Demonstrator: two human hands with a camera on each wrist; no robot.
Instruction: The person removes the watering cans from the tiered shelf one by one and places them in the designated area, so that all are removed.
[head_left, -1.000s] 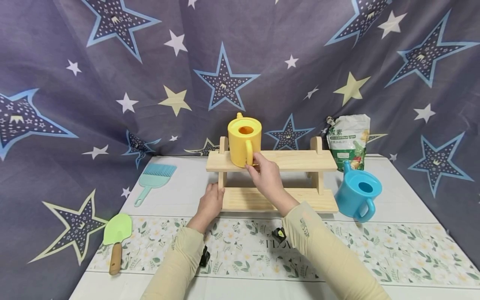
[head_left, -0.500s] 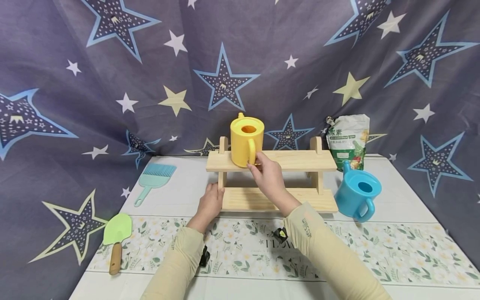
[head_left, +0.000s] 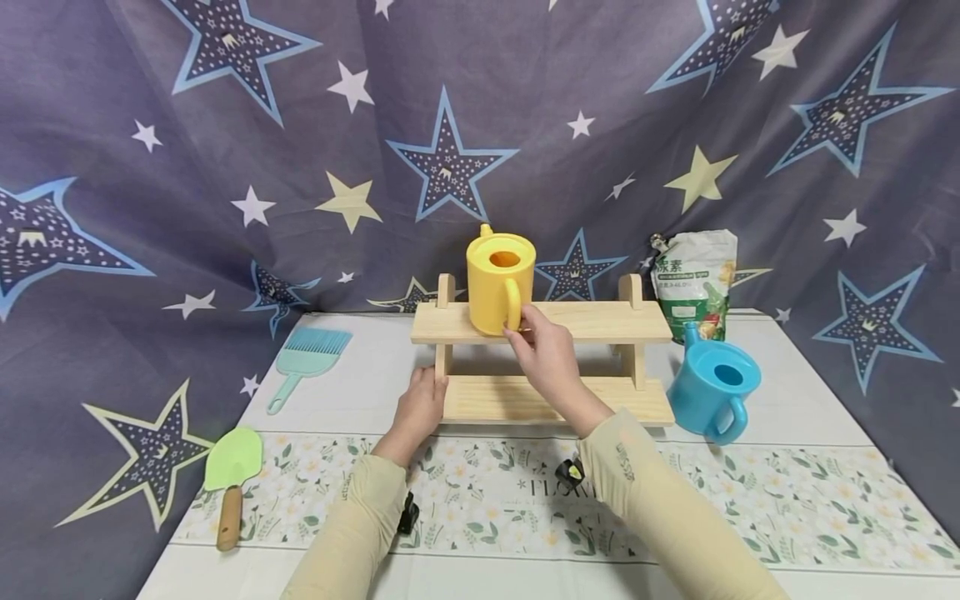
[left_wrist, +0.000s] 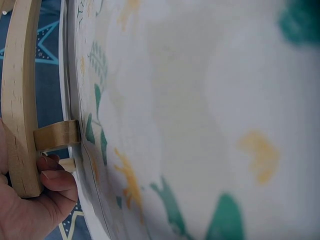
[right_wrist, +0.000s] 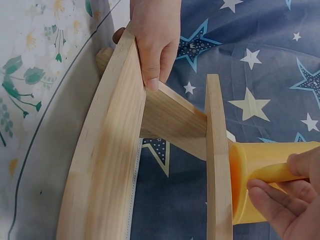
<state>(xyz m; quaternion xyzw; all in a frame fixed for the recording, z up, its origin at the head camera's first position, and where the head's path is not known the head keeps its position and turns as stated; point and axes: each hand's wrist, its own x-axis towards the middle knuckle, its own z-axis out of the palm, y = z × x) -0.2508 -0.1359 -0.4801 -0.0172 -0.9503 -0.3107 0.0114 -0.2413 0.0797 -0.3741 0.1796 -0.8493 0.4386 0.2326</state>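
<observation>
A yellow watering can [head_left: 491, 287] stands upright at the left part of the top board of a two-tier wooden shelf [head_left: 592, 321]. My right hand [head_left: 551, 354] pinches the lower part of its handle between thumb and fingers, as the right wrist view also shows [right_wrist: 287, 200]. My left hand [head_left: 420, 407] grips the left end of the shelf's lower board [head_left: 517, 400]. In the left wrist view, the thumb and fingers of the left hand [left_wrist: 50, 200] wrap round that board end [left_wrist: 22, 125].
A blue watering can [head_left: 712, 387] stands right of the shelf, before a white and green pouch [head_left: 697, 279]. At left lie a light-blue brush with a handle [head_left: 309, 354] and a green scoop with a wooden handle [head_left: 234, 467]. A star-print curtain [head_left: 300, 150] hangs behind.
My right hand has slid the yellow watering can a little to the right along the top board. My left hand has stayed on the shelf's end.
</observation>
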